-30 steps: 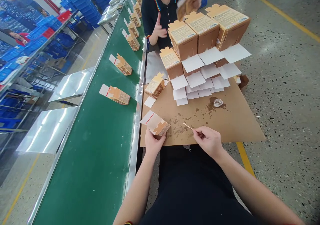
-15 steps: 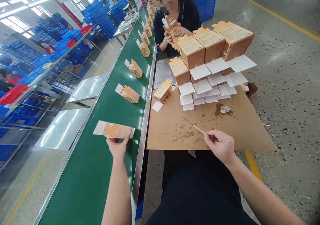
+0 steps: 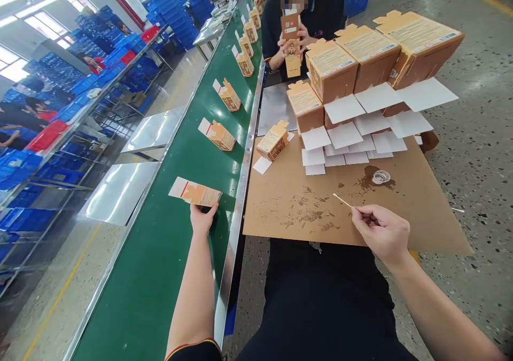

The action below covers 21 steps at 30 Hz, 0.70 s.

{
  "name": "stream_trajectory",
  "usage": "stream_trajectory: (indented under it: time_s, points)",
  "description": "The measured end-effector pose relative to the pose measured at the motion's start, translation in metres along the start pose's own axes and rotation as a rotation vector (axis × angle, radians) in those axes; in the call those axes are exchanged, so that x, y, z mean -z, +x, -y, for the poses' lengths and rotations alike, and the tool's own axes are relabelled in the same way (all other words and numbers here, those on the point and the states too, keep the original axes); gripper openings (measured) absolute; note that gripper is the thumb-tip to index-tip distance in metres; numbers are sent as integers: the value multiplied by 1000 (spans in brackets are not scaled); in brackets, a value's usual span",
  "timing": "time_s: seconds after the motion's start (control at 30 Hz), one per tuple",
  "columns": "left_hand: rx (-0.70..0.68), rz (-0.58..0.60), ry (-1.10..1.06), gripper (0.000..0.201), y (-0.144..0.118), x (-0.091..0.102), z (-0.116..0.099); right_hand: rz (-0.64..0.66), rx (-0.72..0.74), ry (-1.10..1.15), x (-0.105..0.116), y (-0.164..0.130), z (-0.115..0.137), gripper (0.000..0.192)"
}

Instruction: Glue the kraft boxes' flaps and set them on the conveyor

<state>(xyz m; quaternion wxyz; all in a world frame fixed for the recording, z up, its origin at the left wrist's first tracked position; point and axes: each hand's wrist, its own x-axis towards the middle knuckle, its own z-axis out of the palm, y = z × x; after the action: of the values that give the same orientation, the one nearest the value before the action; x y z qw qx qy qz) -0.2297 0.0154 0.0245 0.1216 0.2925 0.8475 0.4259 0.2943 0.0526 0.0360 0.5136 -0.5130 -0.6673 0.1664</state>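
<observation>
Two hands work apart: your left hand (image 3: pixel 203 218) presses the flat brown-and-white carton (image 3: pixel 195 192) onto the green conveyor belt (image 3: pixel 160 275), so lay it square, while your right hand (image 3: pixel 380 232) pinches the thin wooden stick (image 3: pixel 342 199) above the brown cardboard worktop (image 3: pixel 401 211).

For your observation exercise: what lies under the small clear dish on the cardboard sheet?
Under the small clear dish a dark stain spreads on the cardboard sheet. The cardboard directly beneath the dish is covered.
</observation>
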Motion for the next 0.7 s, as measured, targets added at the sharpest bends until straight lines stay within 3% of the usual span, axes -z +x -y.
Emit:
stream_trajectory:
  time_s: [0.1,0.2,0.27,0.37,0.43,0.53,0.63,0.7]
  points:
    - [-1,-181,-33,90,-29,0,11,-86,-41,-95,24,-6,-6,27]
    - [-147,-328,-59,70,-60,-10,11,-196,-97,-160,52,-23,-13,16]
    - [-341,-267,-115,53,-61,-28,-10,-241,-101,-154,64,-33,-14,9]
    - [-554,-105,-265,39,-24,-73,-80,-256,-73,-141,66,-35,-7,10]
    - [-570,33,-292,30,13,-110,-138,-263,-45,-134,61,-28,1,11]
    - [-444,320,-178,20,52,-163,-206,-274,-25,-118,55,-18,10,14]
    - [-406,398,-128,23,65,-183,-224,-273,-57,-111,57,-20,10,14]
    - [-442,274,-163,29,69,-167,-207,-292,-112,-118,64,-30,4,11]
